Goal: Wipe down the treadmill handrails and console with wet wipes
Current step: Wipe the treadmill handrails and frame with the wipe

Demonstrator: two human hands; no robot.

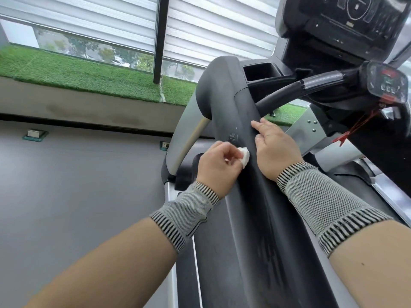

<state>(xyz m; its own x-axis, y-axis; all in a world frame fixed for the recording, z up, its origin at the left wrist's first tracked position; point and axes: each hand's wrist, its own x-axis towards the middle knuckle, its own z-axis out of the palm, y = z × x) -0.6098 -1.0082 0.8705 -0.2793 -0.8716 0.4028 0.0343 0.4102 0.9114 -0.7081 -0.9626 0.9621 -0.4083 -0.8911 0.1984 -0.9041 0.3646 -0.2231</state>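
While our left hand [219,165] pinches a half-hidden wet wipe [89,154] against the handrail [244,196], our right hand [274,150] rests flat beside it, fingers straight.

You have two hands in view, the left hand [216,166] and the right hand [274,150], each wearing one knitted wrist sleeve. You hold one wet wipe [89,157]. One handrail [242,134], one console [347,25], two floor sockets.

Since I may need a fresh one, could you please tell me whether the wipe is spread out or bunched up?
Bunched up: the wet wipe is a small white wad pinched in the left hand against the handrail.
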